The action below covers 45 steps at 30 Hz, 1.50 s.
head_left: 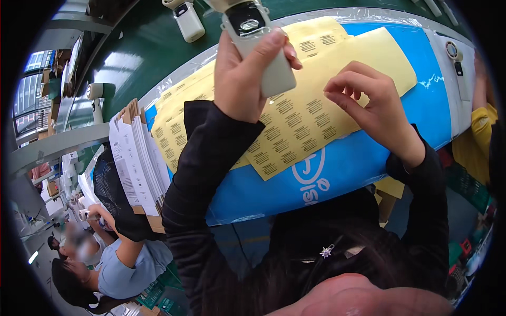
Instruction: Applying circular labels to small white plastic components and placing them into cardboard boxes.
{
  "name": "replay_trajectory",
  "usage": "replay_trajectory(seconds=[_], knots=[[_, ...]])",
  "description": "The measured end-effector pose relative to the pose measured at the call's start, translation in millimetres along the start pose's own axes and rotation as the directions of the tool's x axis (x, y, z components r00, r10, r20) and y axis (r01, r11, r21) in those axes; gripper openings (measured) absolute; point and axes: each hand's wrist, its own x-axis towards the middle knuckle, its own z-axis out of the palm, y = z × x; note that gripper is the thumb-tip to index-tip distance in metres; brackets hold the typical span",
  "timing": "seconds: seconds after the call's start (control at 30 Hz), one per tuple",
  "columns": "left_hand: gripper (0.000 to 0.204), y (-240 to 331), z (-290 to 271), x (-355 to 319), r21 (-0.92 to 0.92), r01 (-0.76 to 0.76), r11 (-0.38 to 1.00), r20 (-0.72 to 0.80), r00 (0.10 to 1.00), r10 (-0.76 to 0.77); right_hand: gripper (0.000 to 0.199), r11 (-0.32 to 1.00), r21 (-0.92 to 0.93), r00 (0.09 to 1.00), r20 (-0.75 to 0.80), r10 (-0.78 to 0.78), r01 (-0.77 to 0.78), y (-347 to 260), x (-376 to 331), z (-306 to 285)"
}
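Observation:
My left hand [240,79] is wrapped round a white handheld fan [279,79] with a dark glossy panel, its top running out at the upper edge. To the right, my right hand [371,100] hovers over the sheets, thumb and forefinger pinched together; whatever is between the tips is too small to make out. Beneath both hands lie overlapping yellow label sheets [295,124], printed with rows of small dark text blocks. They rest on a blue and white plastic-wrapped surface [337,174].
More white fans stand on the green table [142,31]: one fan [188,23] beyond my left hand, another [96,105] at far left. A fan [457,63] lies far right, near another person's yellow sleeve [474,134]. Upright white cartons [132,158] flank my left arm; a blue-shirted person [132,268] sits beyond.

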Motion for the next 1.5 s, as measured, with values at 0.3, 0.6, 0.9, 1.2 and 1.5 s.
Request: replay_trajectory(seconds=[0.3,0.6,0.9,1.2,1.5], knots=[[0.038,-31,-7,-9,0.330,-0.047,0.943,0.018,0.999,0.044,0.007,0.984,-0.181,0.986,-0.165,-0.036,0.006,2,-14,37],[0.042,-31,-5,-9,0.400,0.011,0.916,-0.004,1.000,-0.010,0.012,0.978,-0.208,0.971,-0.233,-0.055,0.005,0,-21,45],[0.045,-30,-6,-7,0.403,0.024,0.915,0.000,1.000,-0.026,0.018,0.991,-0.136,0.983,-0.180,-0.022,-0.003,-1,-19,37],[0.047,-30,-8,-9,0.384,0.052,0.922,-0.024,0.999,-0.046,0.014,0.991,-0.135,0.981,-0.195,-0.010,-0.017,5,-22,46],[0.048,-30,-9,-8,0.408,0.052,0.911,-0.031,0.999,-0.043,0.010,0.992,-0.116,0.982,-0.178,-0.068,0.048,-2,-23,41]])
